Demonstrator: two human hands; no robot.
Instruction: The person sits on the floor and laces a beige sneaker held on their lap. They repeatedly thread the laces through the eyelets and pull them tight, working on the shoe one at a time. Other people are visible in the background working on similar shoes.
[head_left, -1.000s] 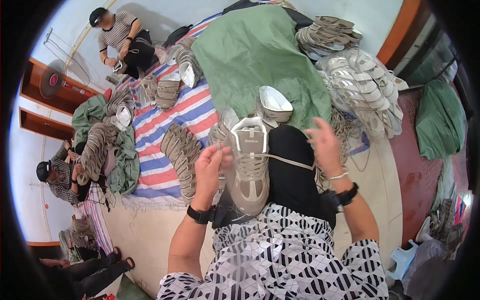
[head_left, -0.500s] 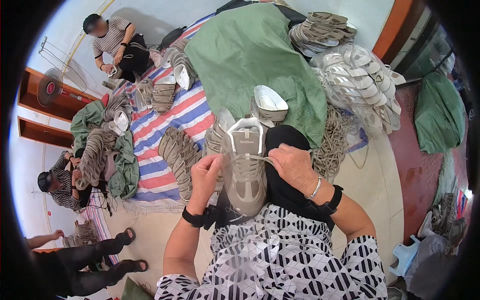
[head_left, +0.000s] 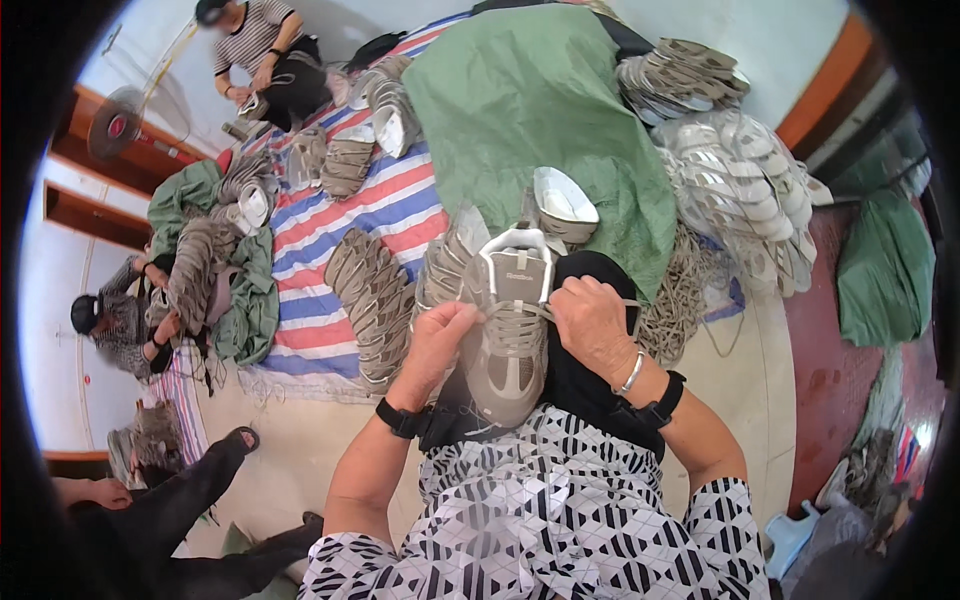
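Note:
A taupe shoe upper [head_left: 510, 375] with a white-lined collar rests on my lap, its toe toward me. A beige shoelace [head_left: 512, 308] crosses its top eyelets, with laced rows below. My left hand [head_left: 440, 345] is closed in a pinch on the lace at the shoe's left edge. On the opposite edge, my right hand [head_left: 592, 322] grips the lace too, and a loose end sticks out to the right past its knuckles. The fingertips of both hands are close to the eyelets.
Stacked shoe uppers [head_left: 370, 305] lie on a striped sheet [head_left: 300, 325] at left. Ahead are a green cloth [head_left: 520, 100] and a white-lined upper [head_left: 566, 205]. A lace pile [head_left: 672, 310] and bagged white parts [head_left: 740, 190] lie right. Several people work at left.
My hands have drawn in closer to the shoe along the lace. The whole view has shifted slightly, and the person at lower left has moved their legs.

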